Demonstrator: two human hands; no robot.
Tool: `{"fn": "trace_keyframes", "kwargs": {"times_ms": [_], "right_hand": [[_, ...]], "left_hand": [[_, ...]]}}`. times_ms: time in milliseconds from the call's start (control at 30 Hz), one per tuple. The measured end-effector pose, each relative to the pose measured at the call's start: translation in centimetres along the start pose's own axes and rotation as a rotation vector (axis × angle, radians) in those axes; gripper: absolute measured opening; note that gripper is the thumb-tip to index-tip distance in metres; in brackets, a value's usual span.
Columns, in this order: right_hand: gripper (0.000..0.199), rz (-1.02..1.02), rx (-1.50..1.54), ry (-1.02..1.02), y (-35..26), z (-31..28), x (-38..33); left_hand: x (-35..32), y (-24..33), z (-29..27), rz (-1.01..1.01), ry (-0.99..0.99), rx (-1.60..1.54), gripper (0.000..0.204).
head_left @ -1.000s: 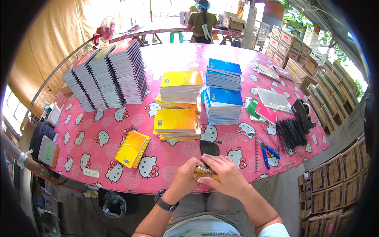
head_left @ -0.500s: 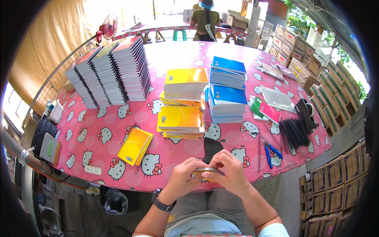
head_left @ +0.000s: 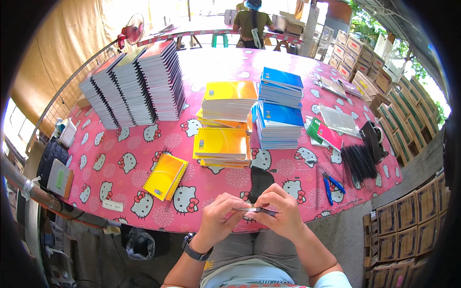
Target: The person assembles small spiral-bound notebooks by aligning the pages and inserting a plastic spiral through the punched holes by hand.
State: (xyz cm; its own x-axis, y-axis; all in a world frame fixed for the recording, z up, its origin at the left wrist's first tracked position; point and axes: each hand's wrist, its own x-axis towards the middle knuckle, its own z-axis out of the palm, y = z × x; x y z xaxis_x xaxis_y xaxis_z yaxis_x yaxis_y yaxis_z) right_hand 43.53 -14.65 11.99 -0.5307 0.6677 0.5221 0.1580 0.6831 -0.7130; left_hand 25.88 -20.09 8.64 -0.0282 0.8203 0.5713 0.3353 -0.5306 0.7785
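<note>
Near the table's front edge, a small notebook (head_left: 248, 209) is held edge-on between my two hands. My left hand (head_left: 220, 214), with a dark watch on its wrist, pinches one end of it. The fingers of my right hand (head_left: 279, 211) are closed around a black spiral binding coil (head_left: 267, 211) at the notebook's other end. How far the coil runs through the holes is hidden by my fingers. A black cloth-like piece (head_left: 261, 181) lies just beyond my hands. Left of them is a small pile of yellow spiral notebooks (head_left: 165, 176).
Stacks of yellow notebooks (head_left: 222, 140), blue notebooks (head_left: 281, 116) and tall coil-bound books (head_left: 161, 84) stand across the table. To the right lie blue-handled pliers (head_left: 329, 189), black coils (head_left: 359, 163) and a tape dispenser (head_left: 374, 140). A person (head_left: 250, 25) works at the far table.
My right fingers have shifted along the coil, and more of it shows beyond the notebook. The notebook is now seen more edge-on. My view has tilted slightly.
</note>
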Motion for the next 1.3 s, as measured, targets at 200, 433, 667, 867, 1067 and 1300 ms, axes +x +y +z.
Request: {"fn": "trace_keyframes", "kwargs": {"times_ms": [200, 433, 667, 867, 1067, 1300], "right_hand": [[0.022, -0.1, -0.1, -0.075, -0.1, 0.2, 0.6], [0.047, -0.078, -0.149, -0.139, -0.8, 1.0, 1.9], [0.067, 0.098, -0.473, -0.136, 6.8, -1.7, 0.8], [0.055, 0.094, -0.555, -0.136, 10.4, 0.7, -0.6], [0.044, 0.151, -0.597, 0.214, 13.4, -5.2, -2.6], [0.031, 0.567, -0.922, 0.357, 18.0, -14.0, -6.0]], "left_hand": [[-0.9, -0.4, 0.0, -0.142, 0.051, -0.096, 0.02], [-1.3, -0.6, -2.5, -0.341, 0.125, 0.05, 0.016], [0.4, -3.8, -17.4, -0.33, 0.626, 0.505, 0.011], [5.9, -9.5, -14.7, -0.136, -0.116, 1.196, 0.012], [8.7, -10.4, -9.8, 0.198, 0.167, 1.015, 0.015], [14.9, -9.1, -5.3, -0.058, -0.324, 0.911, 0.035]]}}
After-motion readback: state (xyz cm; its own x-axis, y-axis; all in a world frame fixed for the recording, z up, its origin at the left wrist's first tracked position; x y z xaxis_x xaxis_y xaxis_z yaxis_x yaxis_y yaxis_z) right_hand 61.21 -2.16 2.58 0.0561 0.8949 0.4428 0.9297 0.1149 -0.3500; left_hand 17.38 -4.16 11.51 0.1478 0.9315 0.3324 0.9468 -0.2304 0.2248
